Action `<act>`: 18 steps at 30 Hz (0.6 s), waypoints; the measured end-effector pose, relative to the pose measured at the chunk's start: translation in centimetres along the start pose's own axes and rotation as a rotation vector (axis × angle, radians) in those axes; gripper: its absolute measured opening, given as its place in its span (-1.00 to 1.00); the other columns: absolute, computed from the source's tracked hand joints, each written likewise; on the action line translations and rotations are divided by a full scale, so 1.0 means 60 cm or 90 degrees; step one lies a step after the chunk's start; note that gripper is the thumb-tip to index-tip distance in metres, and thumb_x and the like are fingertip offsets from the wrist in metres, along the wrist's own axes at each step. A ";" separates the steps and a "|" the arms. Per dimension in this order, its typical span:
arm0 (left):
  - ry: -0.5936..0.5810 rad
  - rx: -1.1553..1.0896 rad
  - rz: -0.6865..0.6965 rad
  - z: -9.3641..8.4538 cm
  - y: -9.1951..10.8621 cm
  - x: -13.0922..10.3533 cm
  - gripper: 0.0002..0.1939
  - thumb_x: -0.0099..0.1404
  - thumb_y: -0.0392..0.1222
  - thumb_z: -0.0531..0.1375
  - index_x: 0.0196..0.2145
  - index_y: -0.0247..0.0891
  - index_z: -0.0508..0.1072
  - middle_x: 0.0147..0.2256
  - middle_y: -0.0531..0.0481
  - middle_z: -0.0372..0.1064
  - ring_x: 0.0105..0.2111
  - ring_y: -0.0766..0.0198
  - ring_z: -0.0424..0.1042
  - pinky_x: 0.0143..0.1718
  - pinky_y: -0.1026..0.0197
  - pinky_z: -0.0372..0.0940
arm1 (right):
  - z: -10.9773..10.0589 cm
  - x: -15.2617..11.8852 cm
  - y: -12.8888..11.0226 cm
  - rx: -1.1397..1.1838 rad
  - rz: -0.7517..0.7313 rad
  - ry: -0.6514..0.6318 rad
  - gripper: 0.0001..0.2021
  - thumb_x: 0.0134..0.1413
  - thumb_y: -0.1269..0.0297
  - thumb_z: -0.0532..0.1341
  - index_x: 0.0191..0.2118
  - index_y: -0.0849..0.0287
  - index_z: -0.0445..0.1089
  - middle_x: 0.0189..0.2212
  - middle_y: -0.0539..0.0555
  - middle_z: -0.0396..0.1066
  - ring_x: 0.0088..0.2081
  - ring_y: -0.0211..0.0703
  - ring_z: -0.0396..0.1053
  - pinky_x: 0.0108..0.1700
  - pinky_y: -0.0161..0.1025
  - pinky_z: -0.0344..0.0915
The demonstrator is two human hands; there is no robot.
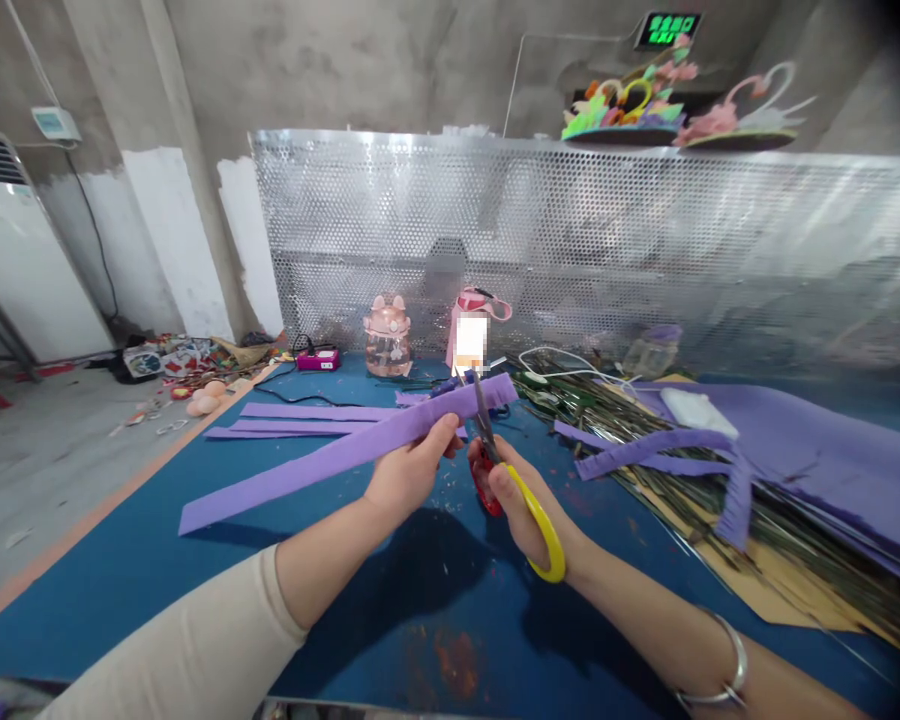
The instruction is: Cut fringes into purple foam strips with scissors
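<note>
My left hand [412,465] pinches a long purple strip [307,460] near its right end, thumb on top. The strip slants down to the left, above the table. In my right hand [525,500] is a pair of scissors [536,525] with one yellow and one red handle. Their blades lie across the strip just right of my left thumb, and part of the lower blade is hidden. More flat purple strips [300,422] lie behind on the table. To the right, purple strips with notched-looking edges [664,447] rest over a heap of thin dark stems.
The blue table [330,620] carries stems [645,480], a purple sheet [817,440], a white block [697,410] and a clear jar [652,350]. Behind stand a pink-lidded bottle [388,340], a magenta power strip [319,359] and a perforated metal screen [570,240].
</note>
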State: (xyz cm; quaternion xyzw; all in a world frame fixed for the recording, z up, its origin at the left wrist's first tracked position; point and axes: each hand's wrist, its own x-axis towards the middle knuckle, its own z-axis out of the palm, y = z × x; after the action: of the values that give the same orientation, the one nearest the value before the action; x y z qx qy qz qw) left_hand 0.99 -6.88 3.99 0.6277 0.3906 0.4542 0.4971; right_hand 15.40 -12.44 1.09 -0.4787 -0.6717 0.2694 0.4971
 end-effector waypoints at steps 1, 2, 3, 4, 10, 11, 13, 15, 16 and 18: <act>-0.001 -0.004 -0.005 0.000 0.001 -0.001 -0.65 0.20 0.06 0.06 -0.44 -0.25 0.48 -0.52 0.03 0.39 -0.49 0.31 0.33 -0.41 0.28 0.19 | 0.000 0.000 0.000 0.008 0.004 0.002 -0.45 0.06 -0.29 -0.05 -0.21 0.16 0.19 -0.49 -0.05 0.10 -0.54 -0.29 0.04 -0.55 -0.32 0.08; -0.002 -0.009 -0.009 0.001 0.002 -0.002 -0.66 0.19 0.05 0.06 -0.44 -0.25 0.48 -0.52 0.03 0.40 -0.49 0.31 0.33 -0.41 0.28 0.20 | 0.001 -0.001 -0.001 0.018 0.008 0.004 -0.46 0.06 -0.28 -0.04 -0.22 0.16 0.20 -0.50 -0.05 0.10 -0.55 -0.30 0.03 -0.56 -0.33 0.07; -0.002 -0.017 -0.011 0.001 0.003 -0.003 -0.66 0.19 0.05 0.06 -0.43 -0.25 0.48 -0.52 0.03 0.40 -0.50 0.31 0.33 -0.42 0.28 0.20 | 0.001 -0.001 -0.001 0.030 0.011 0.005 -0.47 0.06 -0.27 -0.03 -0.22 0.16 0.20 -0.50 -0.05 0.09 -0.55 -0.30 0.03 -0.56 -0.33 0.06; -0.002 -0.025 -0.011 0.002 0.003 -0.004 -0.67 0.19 0.04 0.07 -0.42 -0.25 0.48 -0.52 0.03 0.40 -0.50 0.31 0.33 -0.42 0.28 0.20 | 0.002 -0.001 -0.001 0.041 0.014 0.006 -0.48 0.06 -0.26 -0.01 -0.23 0.16 0.21 -0.51 -0.06 0.08 -0.56 -0.31 0.02 -0.57 -0.34 0.06; -0.002 -0.067 -0.005 0.004 0.006 -0.004 -0.70 0.20 -0.01 0.08 -0.44 -0.27 0.48 -0.55 0.03 0.37 -0.55 0.35 0.31 -0.48 0.30 0.19 | 0.006 -0.004 0.003 0.093 0.062 0.019 -0.50 0.05 -0.25 0.04 -0.25 0.17 0.21 -0.57 -0.11 -0.02 -0.61 -0.36 -0.07 -0.64 -0.37 -0.05; 0.000 -0.072 -0.009 0.004 0.007 -0.004 -0.70 0.20 -0.02 0.08 -0.43 -0.27 0.48 -0.55 0.03 0.37 -0.55 0.35 0.30 -0.49 0.30 0.19 | 0.007 -0.005 0.003 0.100 0.069 0.019 -0.50 0.05 -0.25 0.04 -0.25 0.17 0.21 -0.58 -0.12 -0.04 -0.62 -0.36 -0.08 -0.65 -0.38 -0.07; 0.002 -0.078 -0.016 0.005 0.008 -0.004 -0.71 0.20 -0.04 0.08 -0.42 -0.28 0.48 -0.55 0.03 0.38 -0.56 0.36 0.30 -0.50 0.30 0.19 | 0.008 -0.005 0.001 0.107 0.081 0.021 -0.50 0.05 -0.24 0.05 -0.27 0.18 0.21 -0.60 -0.13 -0.07 -0.63 -0.37 -0.11 -0.67 -0.38 -0.09; 0.002 -0.081 -0.016 0.005 0.008 -0.004 -0.72 0.20 -0.05 0.09 -0.43 -0.28 0.48 -0.55 0.03 0.38 -0.56 0.36 0.31 -0.49 0.31 0.19 | 0.009 -0.006 -0.001 0.108 0.091 0.029 -0.50 0.03 -0.24 0.06 -0.27 0.19 0.22 -0.61 -0.14 -0.09 -0.64 -0.38 -0.13 -0.68 -0.38 -0.10; 0.001 -0.083 -0.013 0.005 0.008 -0.004 -0.72 0.20 -0.04 0.09 -0.44 -0.28 0.48 -0.55 0.03 0.38 -0.55 0.35 0.31 -0.49 0.30 0.20 | 0.009 -0.006 -0.003 0.106 0.095 0.035 -0.49 0.03 -0.25 0.07 -0.27 0.19 0.22 -0.61 -0.15 -0.09 -0.64 -0.38 -0.14 -0.69 -0.38 -0.11; -0.001 -0.089 -0.007 0.005 0.006 -0.004 -0.71 0.20 -0.03 0.09 -0.43 -0.27 0.48 -0.54 0.03 0.39 -0.55 0.35 0.32 -0.48 0.30 0.20 | 0.009 -0.006 -0.004 0.098 0.103 0.043 -0.48 0.02 -0.25 0.07 -0.27 0.19 0.23 -0.62 -0.15 -0.08 -0.66 -0.39 -0.14 -0.70 -0.38 -0.11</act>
State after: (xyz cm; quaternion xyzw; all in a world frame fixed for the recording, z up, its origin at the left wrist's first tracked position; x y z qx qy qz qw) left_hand 1.21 -7.25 4.28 0.5900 0.3609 0.4769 0.5424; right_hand 14.84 -12.80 0.96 -0.5004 -0.5911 0.3432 0.5314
